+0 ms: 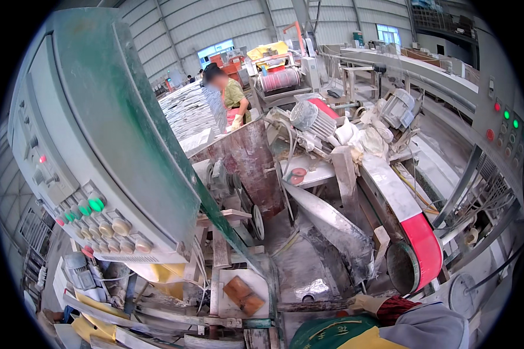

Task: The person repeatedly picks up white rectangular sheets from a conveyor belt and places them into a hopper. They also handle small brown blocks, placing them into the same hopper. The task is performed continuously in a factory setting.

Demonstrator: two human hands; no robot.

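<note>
My right hand, in a pale glove below a dark red cuff and a grey sleeve, is low in the head view, just above my green apron. It is at the right end of a dark, worn bar; whether it grips the bar cannot be made out, as its fingers are small and partly hidden. My left hand is out of view. Beyond the right hand is a roller with a red and white belt. A grey, dusty curved metal guard slants down towards it.
A large grey-green control cabinet with lit buttons fills the left. Another control panel stands at right. Motors sit on the machine ahead. A brown block lies on a pale board. A co-worker stands beside stacked slabs.
</note>
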